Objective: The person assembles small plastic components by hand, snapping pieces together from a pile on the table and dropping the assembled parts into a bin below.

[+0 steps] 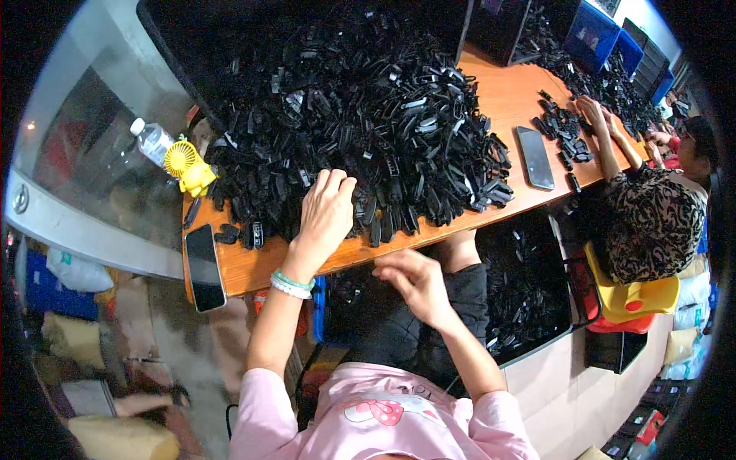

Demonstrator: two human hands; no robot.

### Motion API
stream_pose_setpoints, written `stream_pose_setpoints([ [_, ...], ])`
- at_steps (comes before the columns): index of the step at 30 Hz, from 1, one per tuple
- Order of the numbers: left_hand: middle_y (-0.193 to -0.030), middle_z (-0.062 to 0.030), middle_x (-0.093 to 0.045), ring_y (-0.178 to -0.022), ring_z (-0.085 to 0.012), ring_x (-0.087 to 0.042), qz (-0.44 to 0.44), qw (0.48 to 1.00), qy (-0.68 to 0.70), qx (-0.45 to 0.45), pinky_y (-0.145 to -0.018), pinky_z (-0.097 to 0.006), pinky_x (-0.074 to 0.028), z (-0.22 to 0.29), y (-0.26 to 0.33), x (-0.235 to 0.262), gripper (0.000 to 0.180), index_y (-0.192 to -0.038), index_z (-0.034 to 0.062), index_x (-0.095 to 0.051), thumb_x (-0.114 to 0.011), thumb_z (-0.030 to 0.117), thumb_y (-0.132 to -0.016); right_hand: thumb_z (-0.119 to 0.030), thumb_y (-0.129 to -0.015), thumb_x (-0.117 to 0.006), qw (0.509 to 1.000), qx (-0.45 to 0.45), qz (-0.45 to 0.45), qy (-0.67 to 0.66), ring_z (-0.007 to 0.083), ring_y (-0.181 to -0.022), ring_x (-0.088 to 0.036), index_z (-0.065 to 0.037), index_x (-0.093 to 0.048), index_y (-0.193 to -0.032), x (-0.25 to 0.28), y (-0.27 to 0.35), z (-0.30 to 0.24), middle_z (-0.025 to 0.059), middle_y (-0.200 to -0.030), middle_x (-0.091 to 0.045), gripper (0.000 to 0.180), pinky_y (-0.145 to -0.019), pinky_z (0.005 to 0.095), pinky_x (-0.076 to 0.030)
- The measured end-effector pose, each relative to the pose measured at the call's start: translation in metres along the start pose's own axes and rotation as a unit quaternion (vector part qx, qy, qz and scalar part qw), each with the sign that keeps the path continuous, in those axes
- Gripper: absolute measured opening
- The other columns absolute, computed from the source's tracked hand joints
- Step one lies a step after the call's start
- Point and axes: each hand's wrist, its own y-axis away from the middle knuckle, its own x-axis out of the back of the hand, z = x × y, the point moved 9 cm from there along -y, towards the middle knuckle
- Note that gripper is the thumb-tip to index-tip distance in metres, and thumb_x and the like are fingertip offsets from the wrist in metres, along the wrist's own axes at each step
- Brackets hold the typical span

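A large heap of small black plastic parts [337, 115] covers much of the wooden table [452, 230]. My left hand [327, 205], with bracelets on its wrist, lies at the front of this heap. Its fingers are bent and held together, and what they grip, if anything, is hidden. Just off the table's front edge, above my lap, my right hand [416, 282] is closed with the fingers curled toward the thumb. Nothing I can name shows in it. More black parts lie in a bin [525, 291] under the table, to the right of my leg.
At the table's left end are a smartphone [205, 268], a yellow handheld fan [190, 165] and a clear bottle [151, 142]. A second phone [534, 158] lies right of the heap. Farther right, a co-worker [655, 222] handles black parts near blue bins [592, 34].
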Motion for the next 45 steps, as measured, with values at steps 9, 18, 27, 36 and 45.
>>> stream_pose_setpoints([
  [9, -0.096, -0.0127, -0.054, -0.090, -0.0290, -0.053, 0.037, 0.998, 0.033, -0.029, -0.079, -0.038, -0.047, 0.006, -0.008, 0.007, 0.026, -0.098, -0.0005, -0.058, -0.059, -0.001, -0.072, -0.003, -0.076, -0.063, 0.891, 0.179, 0.199, 0.365, 0.0256, -0.079, -0.057, -0.001, -0.065, -0.085, 0.063, -0.129, -0.042, 0.0110, -0.080, -0.059, 0.009, -0.072, 0.0344, -0.047],
  [18, -0.090, -0.0111, -0.058, -0.070, -0.0164, -0.055, 0.080, 0.956, 0.253, 0.126, -0.066, -0.025, -0.045, -0.003, 0.017, 0.031, 0.028, -0.111, -0.0021, -0.056, -0.055, -0.001, -0.084, -0.010, -0.075, -0.058, 0.779, 0.168, 0.169, 0.580, 0.0258, -0.086, -0.051, -0.005, -0.060, -0.095, 0.018, -0.169, -0.033, 0.0102, -0.085, -0.055, 0.021, -0.078, 0.0365, -0.039],
  [27, -0.102, -0.0090, -0.059, -0.082, -0.0106, -0.054, 0.080, 0.724, 0.639, 0.248, -0.073, -0.021, -0.042, 0.013, 0.067, 0.003, 0.022, -0.093, 0.0025, -0.057, -0.065, 0.007, -0.073, -0.009, -0.088, -0.057, 0.984, -0.072, 0.094, -0.132, 0.0055, -0.054, -0.045, 0.001, -0.053, -0.103, 0.034, -0.061, 0.011, -0.0002, -0.070, -0.052, 0.018, -0.049, 0.0208, -0.037],
  [36, -0.087, -0.0043, -0.054, -0.071, -0.0103, -0.051, -0.076, 0.862, 0.470, 0.177, -0.061, -0.022, -0.040, 0.049, 0.068, 0.012, 0.024, -0.104, -0.0062, -0.058, -0.060, 0.007, -0.084, -0.015, -0.091, -0.048, 0.997, -0.018, -0.052, -0.054, 0.0261, -0.091, -0.056, -0.001, -0.049, -0.124, 0.022, -0.002, -0.031, 0.0145, -0.095, -0.058, 0.035, -0.082, 0.0324, -0.043],
  [45, -0.095, -0.0248, -0.059, -0.082, -0.0375, -0.061, -0.100, 0.920, 0.350, 0.143, -0.071, -0.038, -0.049, 0.056, 0.075, 0.023, 0.026, -0.102, -0.0111, -0.056, -0.062, 0.004, -0.082, -0.005, -0.084, -0.057, 0.996, 0.059, -0.056, 0.042, 0.0298, -0.084, -0.054, -0.004, -0.051, -0.125, 0.023, 0.003, -0.043, 0.0147, -0.087, -0.055, 0.041, -0.079, 0.0343, -0.044],
])
